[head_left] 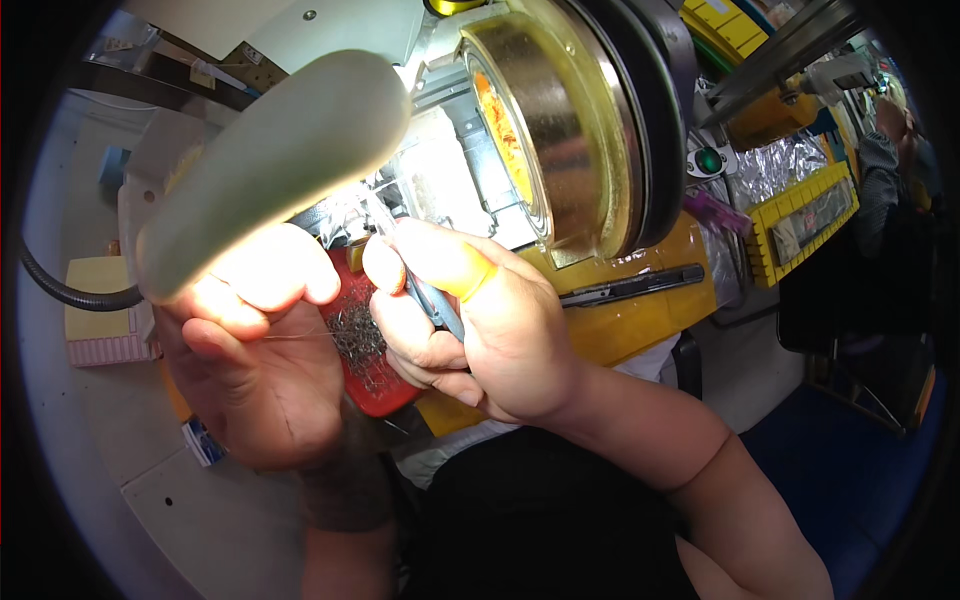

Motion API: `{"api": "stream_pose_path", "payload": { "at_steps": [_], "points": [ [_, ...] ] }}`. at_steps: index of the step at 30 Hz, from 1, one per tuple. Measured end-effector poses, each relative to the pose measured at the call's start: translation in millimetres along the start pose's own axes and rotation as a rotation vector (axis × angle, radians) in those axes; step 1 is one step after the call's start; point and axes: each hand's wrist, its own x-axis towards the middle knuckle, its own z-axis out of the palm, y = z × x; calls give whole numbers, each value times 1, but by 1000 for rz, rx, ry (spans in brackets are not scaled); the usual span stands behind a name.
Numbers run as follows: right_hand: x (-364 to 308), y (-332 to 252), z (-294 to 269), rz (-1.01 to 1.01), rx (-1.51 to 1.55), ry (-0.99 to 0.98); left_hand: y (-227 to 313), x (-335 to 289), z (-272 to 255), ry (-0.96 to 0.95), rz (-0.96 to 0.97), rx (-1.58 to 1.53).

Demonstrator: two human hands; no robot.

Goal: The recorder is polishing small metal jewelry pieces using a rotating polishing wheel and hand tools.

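Note:
In the middle, my right hand [500,320] is closed around small pliers [432,302] with blue-grey handles. Their metal tip points up and away, into the bright light. Lower left, my left hand [265,370] has its fingers curled in a pinch, and a thin wire [300,336] runs out from them toward the right. Its upper fingers are washed out by glare and partly hidden behind a pale lamp head [285,165]. Between and below the hands lies a red tray [385,400] heaped with thin metal clippings [362,340].
A large brass-coloured ring-shaped fixture [580,130] stands close beyond my right hand. A dark utility knife [635,286] lies on the yellow-brown bench surface [610,340]. Yellow bins [800,225] are at the right, near another person's sleeve [878,190]. A box [105,310] stands left.

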Motion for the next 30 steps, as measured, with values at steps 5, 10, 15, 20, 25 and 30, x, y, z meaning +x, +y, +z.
{"api": "stream_pose_path", "payload": {
  "at_steps": [5, 10, 15, 20, 25, 30],
  "points": [
    [0, 2, 3, -9, 72, 1, -2, -2, 9, 41, 30, 19],
    [0, 5, 1, -50, 164, -38, -3, -4, 9, 119, -12, -90],
    [-15, 0, 11, 126, -196, 72, 17, 5, -35, -33, -48, -210],
    [-105, -26, -32, -367, -1200, 267, 14, 65, -105, 0, 36, 774],
    [-130, -67, -73, -658, -2172, 492, 21, 142, -216, -476, -34, 1431],
    [-128, -65, -72, -894, -2147, 648, 6, 176, -237, -534, -161, 1740]
  ]
}}
